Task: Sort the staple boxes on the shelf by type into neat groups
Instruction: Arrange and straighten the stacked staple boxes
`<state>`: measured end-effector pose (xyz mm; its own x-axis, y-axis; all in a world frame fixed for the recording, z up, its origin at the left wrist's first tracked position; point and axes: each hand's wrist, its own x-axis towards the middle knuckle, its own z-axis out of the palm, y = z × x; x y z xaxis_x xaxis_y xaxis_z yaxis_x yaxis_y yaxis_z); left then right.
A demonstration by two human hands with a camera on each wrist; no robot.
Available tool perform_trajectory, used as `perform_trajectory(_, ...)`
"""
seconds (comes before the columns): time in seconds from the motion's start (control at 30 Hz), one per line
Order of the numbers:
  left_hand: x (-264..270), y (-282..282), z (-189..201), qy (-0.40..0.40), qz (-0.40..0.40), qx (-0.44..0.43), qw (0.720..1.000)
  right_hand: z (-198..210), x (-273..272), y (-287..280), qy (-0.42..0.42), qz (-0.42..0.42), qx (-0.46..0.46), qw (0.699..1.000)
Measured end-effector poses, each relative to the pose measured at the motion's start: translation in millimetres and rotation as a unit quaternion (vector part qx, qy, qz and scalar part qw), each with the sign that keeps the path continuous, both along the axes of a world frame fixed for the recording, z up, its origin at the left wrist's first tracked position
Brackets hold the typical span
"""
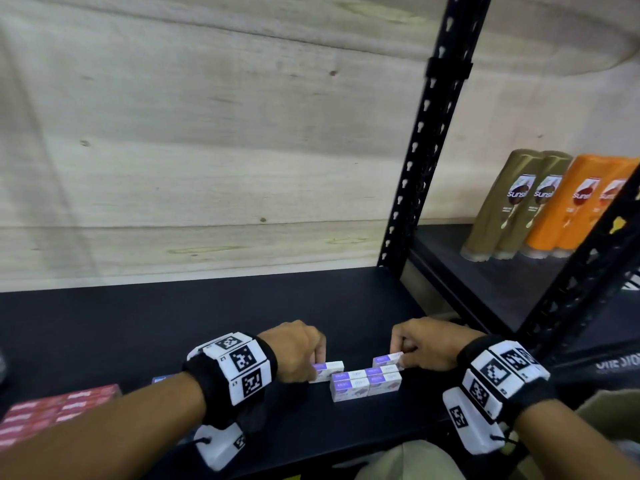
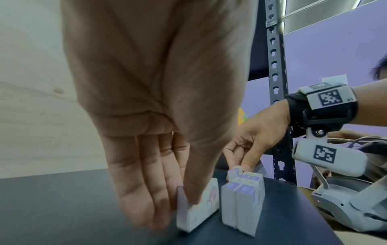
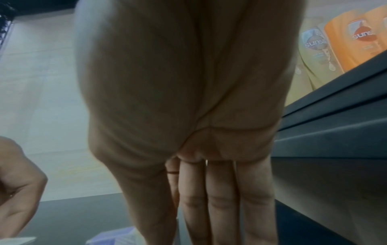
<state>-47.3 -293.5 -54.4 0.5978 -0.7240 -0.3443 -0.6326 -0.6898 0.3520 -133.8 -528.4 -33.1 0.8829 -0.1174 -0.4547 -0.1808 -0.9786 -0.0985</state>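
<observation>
Here, on the black shelf (image 1: 173, 317), low in the frame, the left hand (image 1: 294, 351) pinches one purple-and-white staple box (image 1: 329, 370) between thumb and fingers (image 2: 146, 190); the right hand (image 1: 429, 348) pinches another box (image 1: 388, 359) at the purple group's (image 1: 367, 384) back edge. Red boxes (image 1: 52, 417) sit lower left.

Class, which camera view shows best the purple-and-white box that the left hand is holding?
The left wrist view: the box fills the foreground, pinched by the left hand. The head view shows it small and partly hidden by that hand. In the right wrist view I cannot tell it apart.
</observation>
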Motion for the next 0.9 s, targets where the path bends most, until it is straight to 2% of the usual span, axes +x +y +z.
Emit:
perform_trajectory(0.13,0.1,0.3,4.5,0.009,-0.026,0.024,0.999,1.0,0.0,0.5,0.016,-0.013,0.026,0.999)
perform_trajectory(0.23,1.3,0.9,10.4,-0.013,-0.059,0.07,0.996,2.5,0.4,-0.7,0.031,-0.027,0.061,0.997)
perform_trajectory(0.4,3.8,-0.4,16.9,-0.02,-0.094,0.096,0.991,1.6,2.4,-4.1,0.037,-0.011,0.072,0.997)
perform_trajectory(0.9,7.2,-7.9,19.9,-0.007,-0.131,0.094,0.987,-4.5,6.8,-8.6,0.029,-0.007,0.074,0.997)
